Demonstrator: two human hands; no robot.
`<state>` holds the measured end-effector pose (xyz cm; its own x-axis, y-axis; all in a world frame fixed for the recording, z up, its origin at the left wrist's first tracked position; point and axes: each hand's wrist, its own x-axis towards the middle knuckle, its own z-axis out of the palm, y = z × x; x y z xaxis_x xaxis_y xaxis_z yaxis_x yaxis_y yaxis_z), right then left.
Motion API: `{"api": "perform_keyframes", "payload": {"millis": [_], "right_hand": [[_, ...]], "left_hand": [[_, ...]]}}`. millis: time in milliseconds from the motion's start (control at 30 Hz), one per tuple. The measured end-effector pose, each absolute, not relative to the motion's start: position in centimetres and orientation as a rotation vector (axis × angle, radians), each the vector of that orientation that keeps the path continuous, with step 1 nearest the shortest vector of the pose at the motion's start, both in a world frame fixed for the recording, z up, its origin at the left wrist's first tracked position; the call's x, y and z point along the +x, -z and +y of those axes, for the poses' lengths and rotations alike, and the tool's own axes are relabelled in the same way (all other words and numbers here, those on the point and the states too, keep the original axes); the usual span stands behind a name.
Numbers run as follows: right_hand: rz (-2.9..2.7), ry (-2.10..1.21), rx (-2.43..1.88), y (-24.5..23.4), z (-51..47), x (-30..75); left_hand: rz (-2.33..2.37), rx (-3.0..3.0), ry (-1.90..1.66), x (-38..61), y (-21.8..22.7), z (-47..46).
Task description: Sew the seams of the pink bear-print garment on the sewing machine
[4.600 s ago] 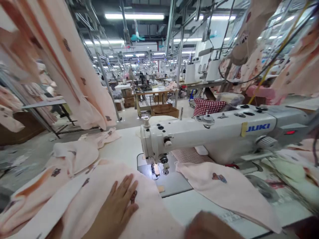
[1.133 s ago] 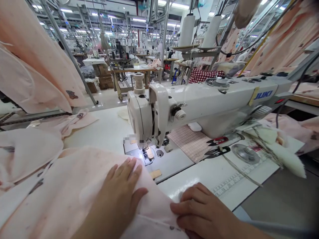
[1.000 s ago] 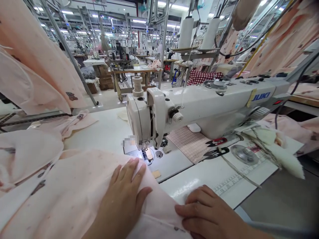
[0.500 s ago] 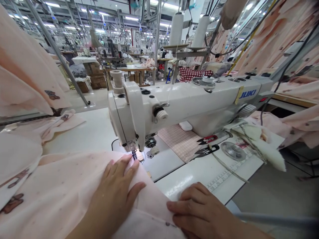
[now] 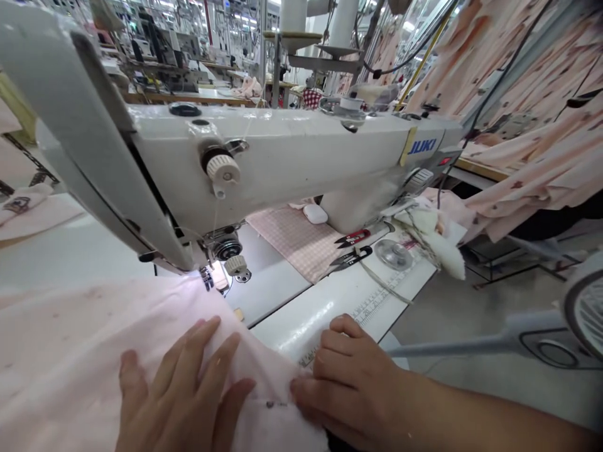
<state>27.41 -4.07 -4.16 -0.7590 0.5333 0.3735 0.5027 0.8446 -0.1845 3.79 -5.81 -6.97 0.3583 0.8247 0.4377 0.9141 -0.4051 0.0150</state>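
Note:
A pale pink fabric piece (image 5: 85, 339) lies across the white table and runs under the presser foot (image 5: 207, 279) of a white JUKI sewing machine (image 5: 282, 157). My left hand (image 5: 179, 395) rests flat on the fabric, fingers spread, just in front of the needle area. My right hand (image 5: 353, 383) is at the fabric's right edge, fingers curled and pinching the hem against the table.
Red thread snips (image 5: 351, 237) and black snips (image 5: 351, 258) lie right of the needle on the table, beside a checked pink cloth (image 5: 296, 242) and a metal disc (image 5: 393, 254). Pink garments (image 5: 527, 157) hang at right. A grey bar (image 5: 471, 345) juts below the table edge.
My head has moved closer and lower toward the machine. The fabric has advanced to the presser foot, with both hands following it forward.

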Motion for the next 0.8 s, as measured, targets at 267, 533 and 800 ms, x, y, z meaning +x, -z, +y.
{"api": "perform_keyframes", "payload": {"millis": [267, 533, 800], "right_hand": [[-2.713, -0.06, -0.632, 3.8, -2.6, 27.4], [-2.86, -0.054, -0.433, 3.4, -0.4, 25.8], [-2.831, 0.152, -0.369, 4.3, 4.2, 21.5]], "left_hand": [[-1.594, -2.455, 0.512, 3.6, 7.2, -5.8], [-1.582, -2.651, 0.461, -0.2, 6.4, -2.7], [-1.513, -2.803, 0.42, -4.4, 4.1, 3.5]]}}
